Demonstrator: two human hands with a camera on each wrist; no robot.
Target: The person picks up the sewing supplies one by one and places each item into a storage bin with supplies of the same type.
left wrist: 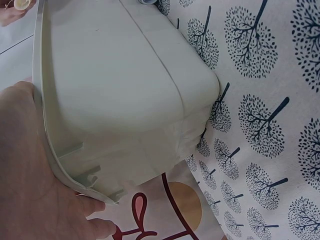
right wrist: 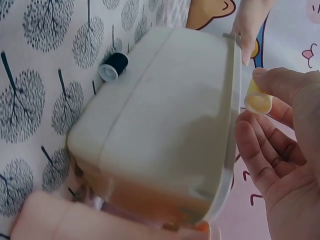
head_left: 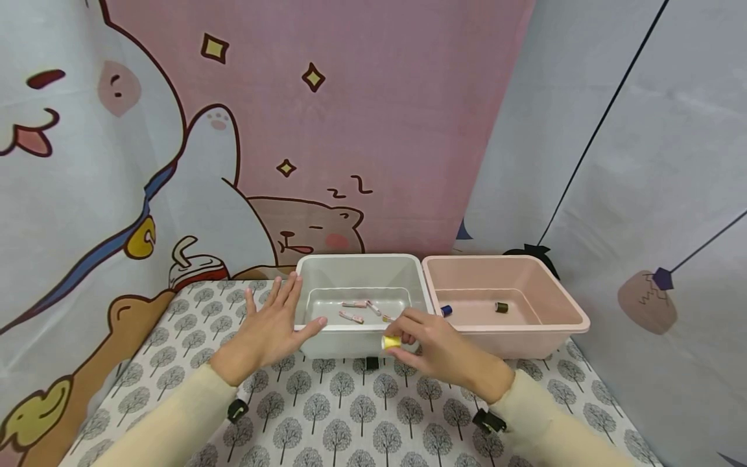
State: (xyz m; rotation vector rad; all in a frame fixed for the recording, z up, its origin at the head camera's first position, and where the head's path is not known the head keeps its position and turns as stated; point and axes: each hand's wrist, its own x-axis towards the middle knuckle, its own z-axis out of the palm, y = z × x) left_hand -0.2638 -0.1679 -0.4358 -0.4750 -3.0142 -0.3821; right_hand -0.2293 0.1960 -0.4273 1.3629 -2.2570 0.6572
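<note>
My right hand [head_left: 434, 340] pinches a yellow thread spool [head_left: 391, 342] between thumb and fingers, at the front rim of the white bin [head_left: 341, 342]. In the right wrist view the spool's pale end [right wrist: 259, 104] faces the camera. My left hand [head_left: 262, 337] is spread at the bin's left front corner, fingers straight and lying along the rim. A black thread spool [head_left: 371, 363] lies on the patterned cloth just in front of the white bin. Inside that bin are several small pinkish stick-like pieces [head_left: 351, 317].
A pink bin [head_left: 519, 334] stands against the white bin's right side. It holds a blue spool [head_left: 446, 311] and a dark green spool [head_left: 501, 307]. Both bins stand on a tree-patterned cloth [head_left: 338, 434], with printed curtains behind and to the sides.
</note>
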